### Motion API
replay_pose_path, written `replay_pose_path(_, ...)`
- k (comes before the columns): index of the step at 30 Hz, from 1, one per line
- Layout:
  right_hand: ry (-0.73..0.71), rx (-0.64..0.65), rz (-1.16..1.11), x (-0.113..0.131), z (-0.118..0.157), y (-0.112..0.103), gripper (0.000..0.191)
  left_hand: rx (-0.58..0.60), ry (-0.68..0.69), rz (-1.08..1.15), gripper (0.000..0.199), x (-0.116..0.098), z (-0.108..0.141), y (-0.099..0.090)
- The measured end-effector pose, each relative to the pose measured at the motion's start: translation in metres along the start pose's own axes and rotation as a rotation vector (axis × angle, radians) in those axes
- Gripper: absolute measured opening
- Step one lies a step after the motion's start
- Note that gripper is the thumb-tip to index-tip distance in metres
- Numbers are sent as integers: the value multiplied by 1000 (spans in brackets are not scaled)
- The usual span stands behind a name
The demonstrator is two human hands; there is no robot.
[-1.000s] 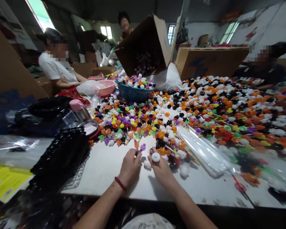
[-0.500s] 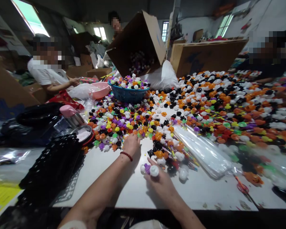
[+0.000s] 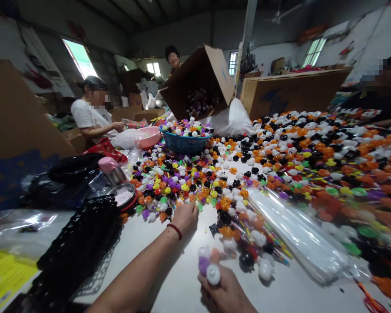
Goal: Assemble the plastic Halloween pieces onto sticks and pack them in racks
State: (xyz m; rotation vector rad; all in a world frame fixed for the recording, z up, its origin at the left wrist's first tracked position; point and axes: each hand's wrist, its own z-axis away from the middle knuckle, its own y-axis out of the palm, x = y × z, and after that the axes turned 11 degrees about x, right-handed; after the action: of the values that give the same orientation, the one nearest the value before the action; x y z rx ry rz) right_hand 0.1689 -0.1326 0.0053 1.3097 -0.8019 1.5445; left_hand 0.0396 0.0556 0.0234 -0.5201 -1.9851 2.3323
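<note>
My left hand (image 3: 186, 217), a dark red beaded bracelet on its wrist, reaches to the near edge of a pile of small colourful plastic toys (image 3: 176, 176). Its fingers are curled down among the toys, and what they pinch is too small to make out. Lower down, above the white table (image 3: 179, 274), my right hand (image 3: 226, 289) is closed around several small toys (image 3: 203, 263): white, purple and orange ones. Right of it lie larger white, black and orange figures (image 3: 257, 237) mixed with thin striped sticks.
Clear plastic bags (image 3: 296, 237) lie right, near red scissors (image 3: 371, 300). Black openwork baskets (image 3: 78, 243) and a pink-lidded steel bottle (image 3: 112, 169) stand left. Behind are a blue basket (image 3: 185, 143) of toys and a tipped carton (image 3: 198, 78). Other people sit around the table.
The view has tilted up and turned a little left. An orange toy now shows beside the white and purple ones in my right hand. My left hand stays at the pile's edge.
</note>
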Motion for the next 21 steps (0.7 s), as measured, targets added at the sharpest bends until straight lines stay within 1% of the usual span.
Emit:
replay_pose_path(2,4,30,19,-3,-2,3,44,-25,5,6,40,3,-4,-14)
replay_pose_path(3,-2,38,35,-4,-3,4,40,-46,-2,3,43,5,-10,-24)
replay_pose_path(4,-16,40,61,-6,-3,6,36,-65,-11,-5,44,8,-18,-35)
replay_pose_path(6,-82,52,163,-10,-3,9,28,-81,-16,-32,39,13,-42,-57)
replay_pose_path(8,-173,73,300,-14,-3,11,18,-40,0,-64,30,16,-72,-75)
replay_pose_path(10,-199,85,400,-19,-4,13,11,48,18,-95,23,17,-100,-86)
replay_pose_path(12,-152,71,439,-21,-6,14,9,153,27,-124,23,15,-121,-91)
replay_pose_path(14,-126,51,443,-22,-7,13,10,252,27,-146,27,13,-134,-91)
replay_pose_path(18,-191,68,435,-22,-9,12,9,390,18,-148,30,12,-144,-88)
replay_pose_path(21,-178,64,443,-24,-11,11,13,435,1,-116,29,18,-149,-96)
